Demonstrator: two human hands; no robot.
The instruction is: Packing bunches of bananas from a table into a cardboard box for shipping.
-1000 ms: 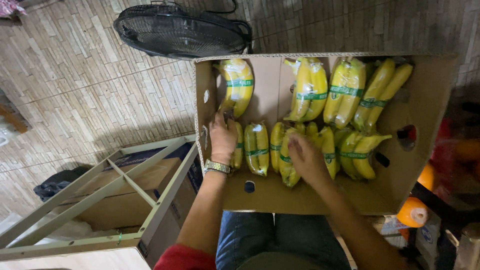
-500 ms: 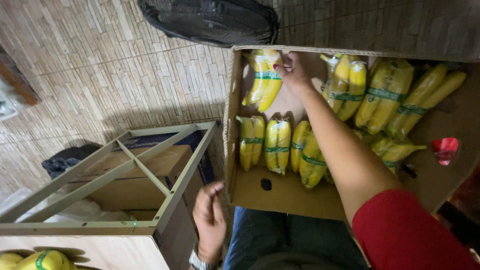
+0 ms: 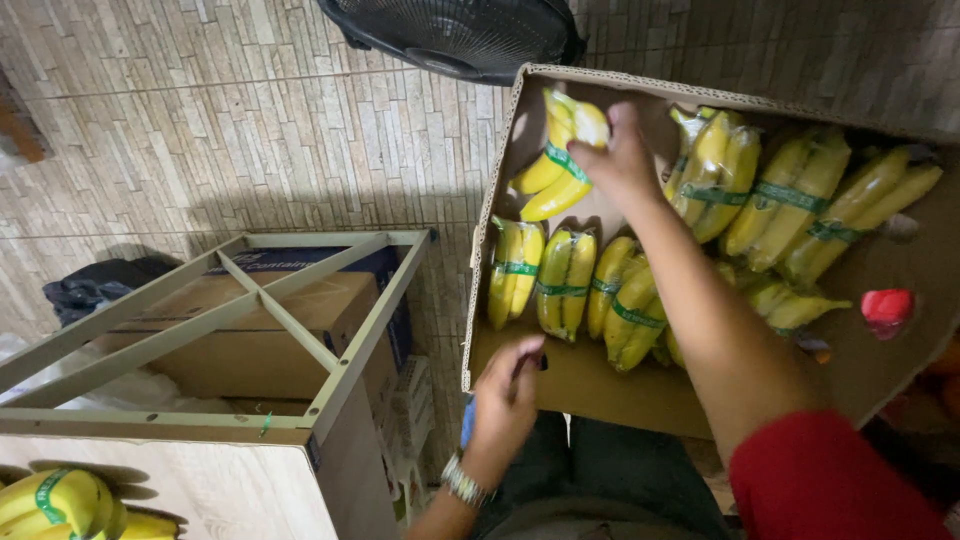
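— While the right hand (image 3: 622, 160) closes round that banded banana bunch (image 3: 557, 160) in the upper middle of the frame, where's the other one?

— The left hand (image 3: 505, 400) sits low centre, fingers loosely curled on the near wall of the cardboard box (image 3: 600, 385) (steadying it, I'd say).

— Any advice for the lift?

— Grip near the green band, I'd judge, and bring it straight up so the fruit doesn't bruise on the box's left wall.

— Room to move?

— Open above the box. The metal frame (image 3: 250, 330) at left stands close, and the black fan (image 3: 460, 35) crowds the top edge.
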